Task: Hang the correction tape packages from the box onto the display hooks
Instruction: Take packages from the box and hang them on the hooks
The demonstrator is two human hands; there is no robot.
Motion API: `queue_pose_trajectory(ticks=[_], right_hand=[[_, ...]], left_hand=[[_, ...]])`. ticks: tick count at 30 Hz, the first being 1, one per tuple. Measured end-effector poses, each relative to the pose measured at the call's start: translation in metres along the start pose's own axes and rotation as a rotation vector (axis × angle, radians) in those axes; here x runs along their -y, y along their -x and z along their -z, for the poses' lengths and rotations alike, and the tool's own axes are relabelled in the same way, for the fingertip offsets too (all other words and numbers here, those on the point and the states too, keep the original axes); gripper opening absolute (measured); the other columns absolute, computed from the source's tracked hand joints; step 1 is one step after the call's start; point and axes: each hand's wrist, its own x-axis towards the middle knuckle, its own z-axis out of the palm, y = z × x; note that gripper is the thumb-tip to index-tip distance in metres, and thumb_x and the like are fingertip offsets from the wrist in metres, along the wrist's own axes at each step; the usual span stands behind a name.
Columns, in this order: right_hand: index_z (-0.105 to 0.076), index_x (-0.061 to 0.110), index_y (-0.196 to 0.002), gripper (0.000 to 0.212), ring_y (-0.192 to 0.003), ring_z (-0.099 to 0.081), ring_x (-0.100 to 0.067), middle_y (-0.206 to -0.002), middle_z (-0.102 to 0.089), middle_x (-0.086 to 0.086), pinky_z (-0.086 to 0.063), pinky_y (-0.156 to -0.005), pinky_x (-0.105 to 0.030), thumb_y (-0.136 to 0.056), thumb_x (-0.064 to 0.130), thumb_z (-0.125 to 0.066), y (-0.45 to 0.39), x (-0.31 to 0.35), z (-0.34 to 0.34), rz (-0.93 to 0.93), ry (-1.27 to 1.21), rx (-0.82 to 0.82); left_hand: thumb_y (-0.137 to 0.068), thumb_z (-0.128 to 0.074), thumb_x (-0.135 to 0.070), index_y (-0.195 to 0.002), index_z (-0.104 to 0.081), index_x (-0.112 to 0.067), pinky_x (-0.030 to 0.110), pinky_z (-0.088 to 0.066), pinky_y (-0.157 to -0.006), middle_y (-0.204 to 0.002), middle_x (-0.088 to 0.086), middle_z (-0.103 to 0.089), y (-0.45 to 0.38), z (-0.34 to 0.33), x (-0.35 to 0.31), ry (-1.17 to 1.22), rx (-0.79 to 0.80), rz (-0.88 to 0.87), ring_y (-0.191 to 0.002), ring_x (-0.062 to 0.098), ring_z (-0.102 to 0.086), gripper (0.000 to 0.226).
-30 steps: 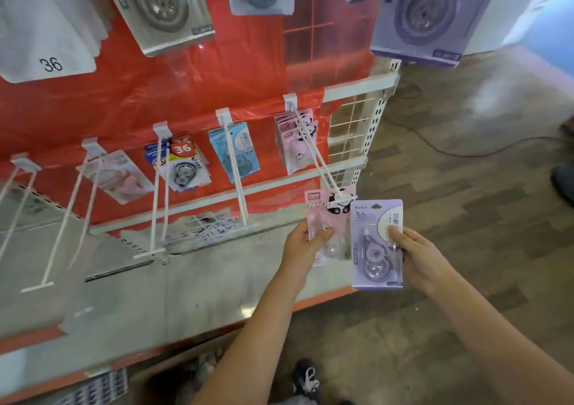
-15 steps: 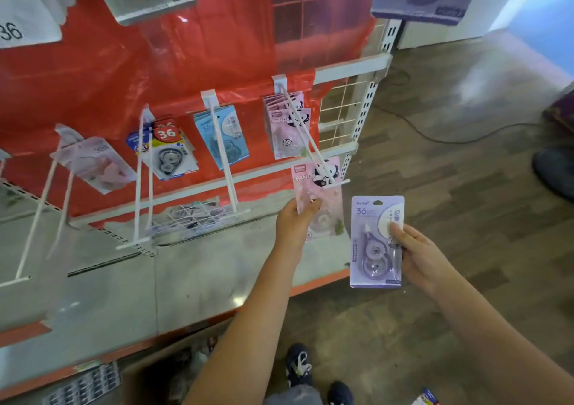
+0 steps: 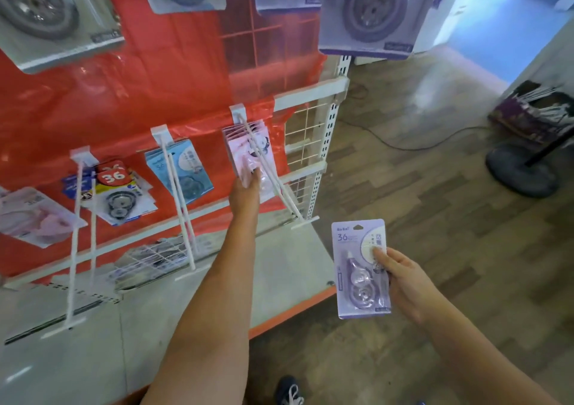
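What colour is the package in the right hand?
Light purple, seen in the head view: the package held by the right hand.

Red plastic sheet (image 3: 161, 88) covers the back panel of the display. White perforated metal upright (image 3: 326, 143) stands at the rack's right edge, with a white wire grid panel (image 3: 302, 131) just left of it. Pale grey base shelf (image 3: 289, 268) has an orange front edge. Brown wood-plank floor (image 3: 435, 187) carries a thin dark cable (image 3: 419, 143). Round dark stand base (image 3: 521, 171) rests far right. Dark shoe with white laces (image 3: 289, 392) shows at bottom.
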Motion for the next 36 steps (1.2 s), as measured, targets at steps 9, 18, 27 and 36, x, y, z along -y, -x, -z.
queue_pose_trajectory(ticks=[9, 18, 27, 36], right_hand=[[-0.063, -0.003, -0.100, 0.024, -0.074, -0.069, -0.033, -0.097, -0.069, -0.024, -0.059, -0.066, -0.042, -0.085, 0.015, -0.059, 0.003, -0.005, -0.001, -0.022, -0.003, 0.019], [-0.057, -0.006, -0.115, 0.044, -0.090, -0.065, -0.036, -0.109, -0.065, -0.027, -0.055, -0.082, -0.050, -0.078, 0.019, -0.064, 0.039, -0.001, 0.002, -0.016, 0.071, 0.141], [-0.062, 0.000, -0.096, 0.015, -0.070, -0.069, -0.026, -0.087, -0.071, -0.015, -0.058, -0.070, -0.040, -0.094, 0.012, -0.053, 0.104, 0.051, -0.005, 0.146, 0.149, 0.303], [-0.066, 0.002, -0.101, 0.017, -0.103, -0.061, -0.037, -0.112, -0.065, -0.022, -0.044, -0.100, -0.054, -0.091, 0.014, -0.060, 0.138, 0.147, -0.061, 0.403, 0.197, 0.337]], left_hand=[[-0.095, -0.052, -0.034, -0.116, -0.060, -0.005, 0.034, -0.043, -0.091, -0.122, 0.015, -0.062, 0.036, 0.013, 0.042, -0.387, 0.029, -0.060, -0.112, 0.032, -0.057, 0.036], [-0.096, -0.047, -0.032, -0.111, -0.059, -0.013, 0.033, -0.045, -0.086, -0.116, 0.008, -0.065, 0.139, 0.032, 0.077, -0.747, 0.126, -0.210, -0.108, 0.027, -0.058, 0.028], [-0.095, -0.044, -0.024, -0.111, -0.057, -0.011, 0.033, -0.044, -0.081, -0.113, 0.009, -0.065, 0.242, 0.056, 0.028, -0.989, -0.001, -0.450, -0.104, 0.029, -0.059, 0.024], [-0.096, -0.043, -0.029, -0.114, -0.057, -0.016, 0.033, -0.048, -0.081, -0.113, 0.006, -0.065, 0.271, 0.088, -0.080, -1.041, -0.181, -0.629, -0.102, 0.027, -0.060, 0.027]])
